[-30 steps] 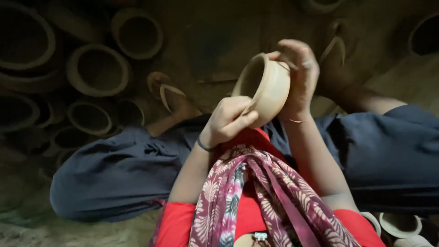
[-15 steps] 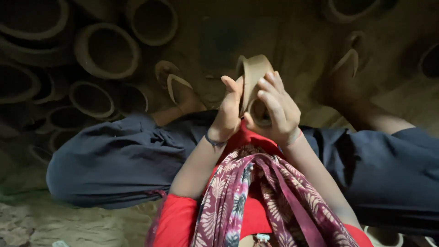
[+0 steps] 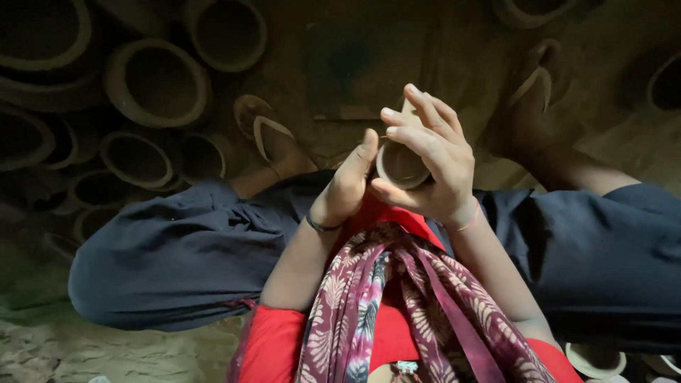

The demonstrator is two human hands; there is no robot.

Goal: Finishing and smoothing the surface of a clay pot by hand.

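Clay cup (image 3: 399, 162) mostly hidden by right hand (image 3: 429, 163); left hand (image 3: 347, 186) touching.

A small round cup of pale tan unfired clay (image 3: 399, 164) is seen with a darker brown shaded base. A thin dark band (image 3: 320, 226) is worn at one wrist, and a thin pink thread (image 3: 469, 218) at the other. A long scarf of maroon cloth (image 3: 397, 312) is patterned with cream leaf and fern prints, with touches of teal and pink. A bright red plain garment (image 3: 277, 347) is shown beneath it. The loose trousers of dark navy-blue cloth (image 3: 177, 255) are plain. Tan-strapped brown sandals (image 3: 273, 138) are visible. The round open clay pots (image 3: 157, 84) are dull brown with paler tan rims and dark insides. The earthen floor (image 3: 106, 351) is mottled grey-beige.
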